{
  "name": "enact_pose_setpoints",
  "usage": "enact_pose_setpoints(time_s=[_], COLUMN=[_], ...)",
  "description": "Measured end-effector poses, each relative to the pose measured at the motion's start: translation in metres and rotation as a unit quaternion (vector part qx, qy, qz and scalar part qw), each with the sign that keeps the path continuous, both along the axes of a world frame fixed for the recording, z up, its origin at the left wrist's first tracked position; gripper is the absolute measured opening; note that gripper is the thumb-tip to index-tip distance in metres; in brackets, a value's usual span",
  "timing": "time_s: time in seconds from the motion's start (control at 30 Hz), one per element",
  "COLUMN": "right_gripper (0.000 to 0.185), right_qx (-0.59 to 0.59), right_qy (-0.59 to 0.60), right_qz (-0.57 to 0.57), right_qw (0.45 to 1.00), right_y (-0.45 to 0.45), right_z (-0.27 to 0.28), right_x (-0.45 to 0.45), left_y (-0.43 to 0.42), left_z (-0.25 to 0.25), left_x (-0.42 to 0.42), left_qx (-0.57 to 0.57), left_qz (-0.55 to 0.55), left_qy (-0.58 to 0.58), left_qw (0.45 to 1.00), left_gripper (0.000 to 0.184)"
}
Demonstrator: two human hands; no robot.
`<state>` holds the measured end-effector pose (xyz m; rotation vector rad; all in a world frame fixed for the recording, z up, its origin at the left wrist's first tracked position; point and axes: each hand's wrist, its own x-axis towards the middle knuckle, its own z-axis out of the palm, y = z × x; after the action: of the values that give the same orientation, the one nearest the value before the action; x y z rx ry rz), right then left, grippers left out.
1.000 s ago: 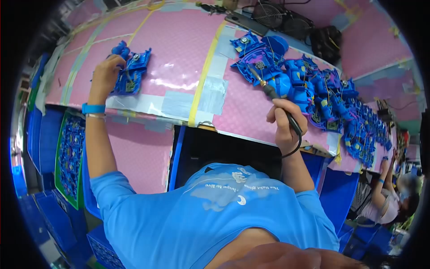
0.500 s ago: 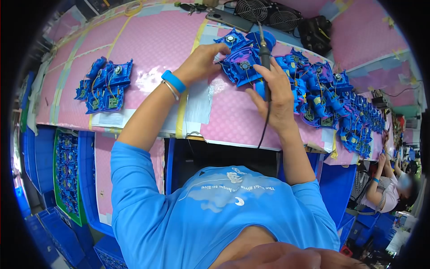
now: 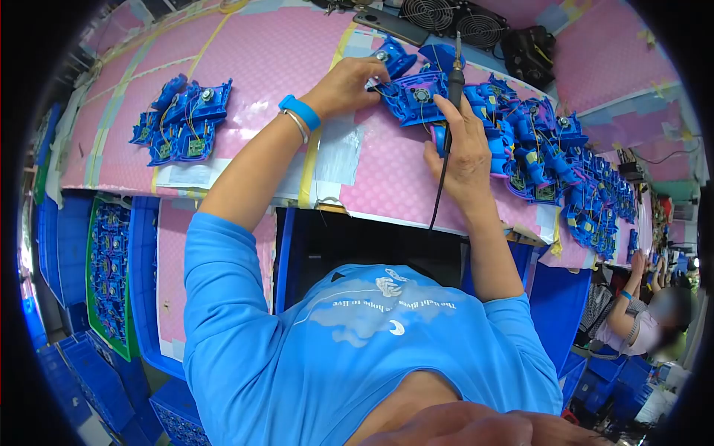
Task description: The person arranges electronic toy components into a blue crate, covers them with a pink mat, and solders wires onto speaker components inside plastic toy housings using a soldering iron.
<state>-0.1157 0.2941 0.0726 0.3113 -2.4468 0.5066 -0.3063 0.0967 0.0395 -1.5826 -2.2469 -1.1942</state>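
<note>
My left hand (image 3: 348, 85) is closed at the left edge of a blue plastic housing (image 3: 409, 111) with purple trim, thumb and fingers pinching it. A small round speaker (image 3: 422, 95) sits in that housing. In my right hand (image 3: 465, 152) is a soldering iron (image 3: 455, 80), its metal tip pointing up and away from the housing and its cord trailing down. My right fingertips reach to the housing's right side. Just behind lies another blue housing (image 3: 398, 56) with a round part in it.
Wired blue housings (image 3: 532, 149) crowd the right side of the pink-covered bench (image 3: 260, 74). A smaller group (image 3: 182, 123) lies at the left. Two fans (image 3: 454, 18) and a phone (image 3: 390, 28) stand at the back. Blue crates (image 3: 145, 297) are below; another person (image 3: 625, 323) sits far right.
The housing between my hands has turned and moved slightly right, apart from the one behind it. The soldering iron stays in my right hand. The whole view has shifted a little.
</note>
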Motion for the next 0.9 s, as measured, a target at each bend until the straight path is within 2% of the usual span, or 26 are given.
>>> enact_pose_setpoints(time_s=[0.17,0.43,0.5,0.67,0.73,0.8,0.87,0.9], right_gripper=[0.07,0.052,0.044,0.049,0.05,0.049,0.049,0.05], right_qx=[-0.017,-0.016,-0.031,-0.034,-0.058,-0.064,-0.118,-0.116], right_qy=[0.016,0.041,0.069,0.1,0.104,0.104,0.054,0.054], right_qz=[0.004,0.046,0.078,0.153,0.187,0.197,0.224,0.236], right_qw=[1.0,0.998,0.994,0.983,0.975,0.973,0.966,0.963], right_y=[0.003,0.005,-0.001,-0.021,-0.028,-0.035,-0.04,-0.041], right_z=[-0.004,-0.016,-0.017,-0.01,-0.011,-0.01,-0.013,-0.016], right_x=[0.005,-0.002,-0.004,0.003,0.008,0.015,0.024,0.024], left_y=[-0.042,-0.117,-0.123,-0.102,-0.09,-0.085,-0.086,-0.09], left_z=[0.016,0.054,0.055,0.043,0.035,0.036,0.04,0.038], left_x=[0.034,0.153,0.161,0.132,0.122,0.126,0.139,0.144], left_qx=[-0.025,-0.104,-0.075,-0.037,0.015,0.022,0.03,0.028], left_qz=[0.079,0.19,0.194,0.18,0.178,0.19,0.268,0.267], left_qy=[-0.007,-0.106,-0.129,-0.098,-0.1,-0.079,-0.055,-0.057], left_qw=[0.997,0.971,0.97,0.978,0.979,0.978,0.962,0.962], left_gripper=[0.025,0.02,0.02,0.021,0.033,0.037,0.037,0.037])
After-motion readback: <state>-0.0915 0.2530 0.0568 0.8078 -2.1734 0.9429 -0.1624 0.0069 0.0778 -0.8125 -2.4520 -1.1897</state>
